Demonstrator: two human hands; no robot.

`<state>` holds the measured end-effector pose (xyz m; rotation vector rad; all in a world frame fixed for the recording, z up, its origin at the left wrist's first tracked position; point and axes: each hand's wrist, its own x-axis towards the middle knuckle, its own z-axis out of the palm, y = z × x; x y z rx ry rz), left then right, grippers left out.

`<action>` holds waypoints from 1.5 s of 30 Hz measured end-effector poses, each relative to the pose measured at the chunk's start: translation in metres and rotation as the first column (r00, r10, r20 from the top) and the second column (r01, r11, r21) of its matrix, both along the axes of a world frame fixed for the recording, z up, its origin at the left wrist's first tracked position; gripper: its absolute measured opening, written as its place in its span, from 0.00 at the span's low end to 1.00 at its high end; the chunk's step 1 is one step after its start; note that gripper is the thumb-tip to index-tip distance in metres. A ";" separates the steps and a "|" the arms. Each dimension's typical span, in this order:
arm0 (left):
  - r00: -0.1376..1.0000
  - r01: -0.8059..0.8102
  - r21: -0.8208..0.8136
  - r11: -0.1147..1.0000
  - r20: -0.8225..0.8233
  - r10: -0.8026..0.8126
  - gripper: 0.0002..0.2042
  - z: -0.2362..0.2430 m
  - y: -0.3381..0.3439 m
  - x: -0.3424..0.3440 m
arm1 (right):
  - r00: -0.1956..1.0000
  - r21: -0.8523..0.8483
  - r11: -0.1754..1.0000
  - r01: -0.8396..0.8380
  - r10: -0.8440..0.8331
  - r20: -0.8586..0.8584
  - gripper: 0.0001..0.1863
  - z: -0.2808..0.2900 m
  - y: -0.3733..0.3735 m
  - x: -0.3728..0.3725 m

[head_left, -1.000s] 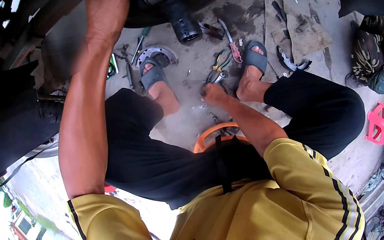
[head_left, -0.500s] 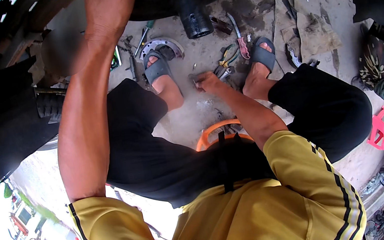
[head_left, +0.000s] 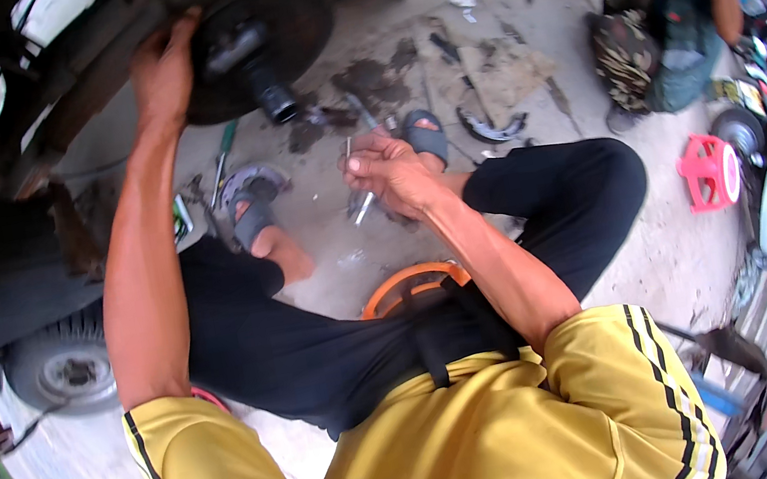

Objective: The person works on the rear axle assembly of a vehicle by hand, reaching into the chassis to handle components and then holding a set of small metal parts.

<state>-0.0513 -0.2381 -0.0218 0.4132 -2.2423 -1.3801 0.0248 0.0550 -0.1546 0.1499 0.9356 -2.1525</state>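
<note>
- Right hand: closed, thumb and fingers pinching a slim, pale, pin-like piece, held up over the grey concrete floor between the feet
- Left hand: raised, fingers bent at the left edge of a dark, round metal plate; whether it grips or only rests there, cannot tell
- Bar-shaped, bright metal tool: just below the right hand; blur leaves unclear whether held or lying loose
- Plate location: ahead of the feet, with a blackened, greasy-looking metal cylinder projecting from it
- Ground items: green-handled rod-like tool and pale, crescent-shaped metal part near the left grey open-toed slipper; brown cardboard sheet beyond the right foot
- Surroundings: orange plastic stool between the thighs; co-worker off to the right, red plastic stool nearer
- Risk, judged: pin-like piece could slip and be lost among loose parts, owing to its thinness and a fingertip hold
- Risk, judged: left fingers could be nipped should the plate turn or shift
- Risk, judged: a dropped tool could strike exposed toes, the slippers giving little cover
</note>
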 end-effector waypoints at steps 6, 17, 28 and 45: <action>0.995 0.087 -0.158 0.984 0.058 -0.079 0.26 -0.005 0.015 -0.021 | 0.874 -0.048 0.912 0.407 -0.404 -0.271 0.14 0.124 0.120 0.018; 0.966 0.250 -0.455 0.855 0.062 -0.250 0.23 -0.081 -0.112 -0.064 | -0.081 -0.085 -0.573 0.815 0.033 -0.996 0.14 0.341 0.420 0.257; 0.972 0.229 -0.304 0.925 0.023 -0.234 0.27 -0.062 -0.064 -0.066 | 0.175 0.024 -0.664 0.748 0.162 -0.971 0.12 0.318 0.401 0.269; 0.998 -0.030 -0.091 0.995 -0.050 0.026 0.22 -0.011 0.016 0.001 | 0.357 0.986 0.154 0.059 0.920 -0.165 0.10 -0.224 -0.057 0.009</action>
